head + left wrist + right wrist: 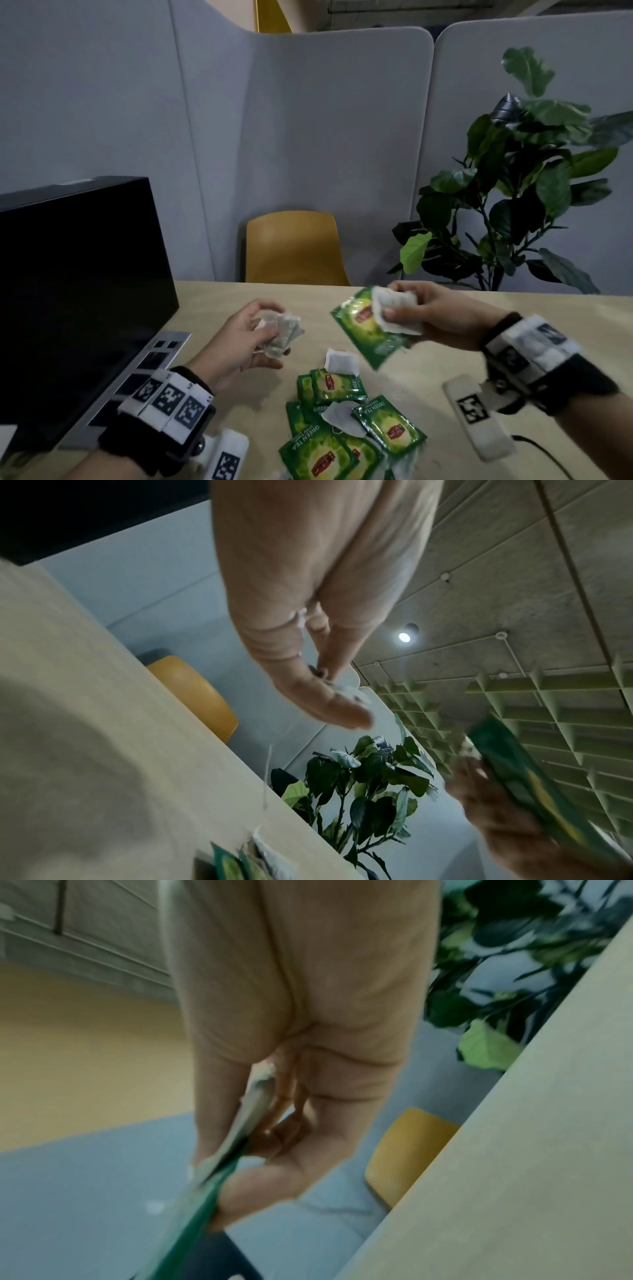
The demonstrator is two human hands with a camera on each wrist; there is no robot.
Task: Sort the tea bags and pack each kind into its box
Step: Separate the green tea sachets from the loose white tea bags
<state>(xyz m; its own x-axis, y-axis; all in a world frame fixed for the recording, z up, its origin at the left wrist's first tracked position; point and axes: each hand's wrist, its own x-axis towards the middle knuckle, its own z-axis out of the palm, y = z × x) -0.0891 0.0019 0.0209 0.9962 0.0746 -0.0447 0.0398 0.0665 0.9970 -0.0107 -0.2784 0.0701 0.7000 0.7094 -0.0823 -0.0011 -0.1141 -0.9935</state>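
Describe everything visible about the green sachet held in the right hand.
The green sachet is a flat, glossy foil-like packet, bright green with a yellow-green centre and a small red logo. It is held up above the table, tilted, its lower end pointing down toward the pile. The right hand pinches it near its upper edge, the thumb pressing white paper tea bags against its face. The right wrist view shows it edge-on, thin and blurred.

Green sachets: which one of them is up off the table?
The green sachet pinched in the right hand, under a white tea bag. All the other green sachets lie in a pile on the table.
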